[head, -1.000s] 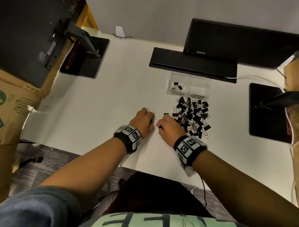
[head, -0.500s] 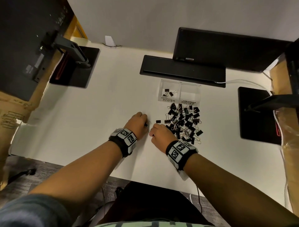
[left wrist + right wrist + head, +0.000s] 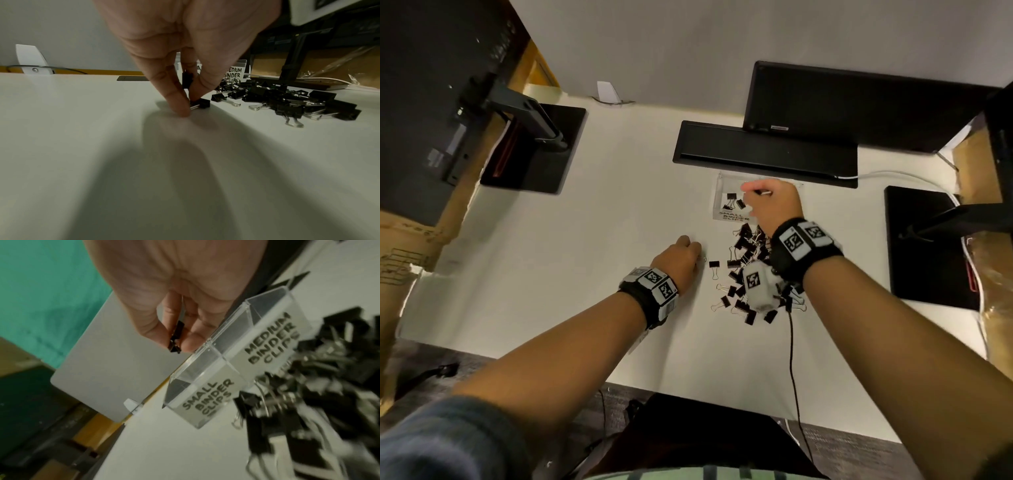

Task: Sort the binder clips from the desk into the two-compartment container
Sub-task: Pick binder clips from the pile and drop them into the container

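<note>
A clear two-compartment container [image 3: 722, 186] [image 3: 207, 381] stands at the back of the white desk, labelled for small and medium clips. Its small side holds a few black clips [image 3: 732, 202]. My right hand [image 3: 756, 196] [image 3: 175, 344] hovers over the container near the divider and pinches a small black binder clip [image 3: 178, 331]. A pile of black binder clips [image 3: 748, 270] [image 3: 287, 100] [image 3: 308, 402] lies in front of the container. Left of the pile, my left hand [image 3: 697, 256] [image 3: 190, 105] is down on the desk, fingertips pinching a small binder clip [image 3: 202, 104].
A long black bar [image 3: 763, 154] lies just behind the container, with a dark monitor [image 3: 859, 102] beyond it. Black monitor bases stand at the left [image 3: 534, 147] and right [image 3: 928, 246]. A white cable [image 3: 893, 174] runs at the back right. Cardboard boxes flank the desk.
My right hand has lifted from the desk beside the pile and gone forward over the container with a clip. My left hand has stayed at its clip on the desk.
</note>
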{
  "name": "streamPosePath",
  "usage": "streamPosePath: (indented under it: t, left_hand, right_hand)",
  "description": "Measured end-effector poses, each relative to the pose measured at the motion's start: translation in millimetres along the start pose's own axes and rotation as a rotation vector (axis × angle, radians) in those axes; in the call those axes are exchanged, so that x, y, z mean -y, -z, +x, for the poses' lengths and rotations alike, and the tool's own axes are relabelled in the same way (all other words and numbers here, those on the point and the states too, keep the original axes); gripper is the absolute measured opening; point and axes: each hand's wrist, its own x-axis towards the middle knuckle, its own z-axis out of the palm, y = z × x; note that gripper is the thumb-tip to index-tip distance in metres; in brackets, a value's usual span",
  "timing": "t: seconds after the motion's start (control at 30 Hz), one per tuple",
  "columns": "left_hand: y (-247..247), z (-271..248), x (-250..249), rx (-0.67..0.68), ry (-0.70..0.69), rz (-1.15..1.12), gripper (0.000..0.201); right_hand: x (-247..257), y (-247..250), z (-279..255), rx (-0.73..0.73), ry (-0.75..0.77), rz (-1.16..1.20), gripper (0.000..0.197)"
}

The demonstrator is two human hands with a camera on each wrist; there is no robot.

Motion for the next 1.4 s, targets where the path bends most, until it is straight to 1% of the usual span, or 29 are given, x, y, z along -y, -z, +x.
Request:
streamPosePath:
  t: [0.1,0.17,0.3,0.33,0.37,0.47,0.53,0.6,0.73,0.8,0.9,1.0,1.1,1.17,1.27,1.33,1.4]
  left_hand:
    - [-0.5,2.6,0.7,0.006,-0.012,-0.034,0.024]
    - [-2.0,3.5,0.9,0.013,-0.025,-0.055,0.025]
    - [-6.0,0.1,0.4,-0.028,-0.063,-0.067,0.024]
    - [-6.0,-0.9,-0.2,-0.029,-0.073,-0.054,0.025]
    - [-5.3,-1.9,-1.0,-0.021,-0.081,-0.034,0.025]
    - [-4.5,-1.8,-0.2,0.002,-0.117,0.022,0.022]
    - [-4.3,0.2,0.0,0.023,-0.132,0.068,0.020]
    - [-2.4,1.3,-3.1,0.040,-0.124,0.108,0.019]
    - [1.2,3.3,-10.3,0.060,-0.119,0.171,0.021]
    - [1.6,4.5,-11.9,0.066,-0.112,0.164,0.023]
    - [5.5,4.8,-13.9,0.030,-0.092,0.062,0.027]
    - [19.0,9.0,-21.6,-0.089,-0.098,-0.103,0.030]
    - [38.4,27.3,-35.9,-0.215,-0.152,-0.184,0.027]
    - [50.2,45.1,-45.2,-0.255,-0.179,-0.178,0.028]
    - [64.0,69.9,-56.2,-0.234,-0.176,-0.079,0.033]
    - [68.4,80.8,-60.2,-0.197,-0.167,0.018,0.036]
    - [68.7,83.8,-61.7,-0.178,-0.177,0.065,0.039]
  right_hand:
    - [1.2,-4.3,18.0,-0.008,0.055,-0.151,0.020]
    - [1.9,-5.0,20.4,0.002,0.081,-0.238,0.025]
    - [2.7,-6.3,0.7,0.006,0.170,-0.340,0.024]
    - [0.9,-7.8,-7.9,0.033,0.193,-0.367,0.023]
    - [-3.2,-10.0,-16.8,0.089,0.203,-0.404,0.022]
    - [-23.1,-18.7,-42.4,0.351,0.153,-0.583,0.021]
    - [-36.8,-24.2,-52.6,0.452,0.142,-0.756,0.021]
    - [-45.4,-28.1,-59.3,0.462,0.151,-0.875,0.023]
    - [-52.2,-33.7,-65.6,0.428,0.218,-0.977,0.027]
    - [-53.6,-34.4,-66.9,0.416,0.239,-1.012,0.027]
    - [-56.7,-33.9,-69.3,0.410,0.309,-1.029,0.030]
    - [-63.1,-33.6,-71.0,0.420,0.406,-1.026,0.036]
    - [-67.8,-32.4,-72.2,0.417,0.395,-0.939,0.038]
    - [-70.4,-31.0,-72.2,0.423,0.371,-0.873,0.038]
    - [-75.1,-27.1,-71.3,0.441,0.317,-0.766,0.033]
    - [-76.1,-23.1,-70.2,0.402,0.258,-0.665,0.024]
    - [-75.6,-18.1,-68.6,0.332,0.208,-0.557,0.018]
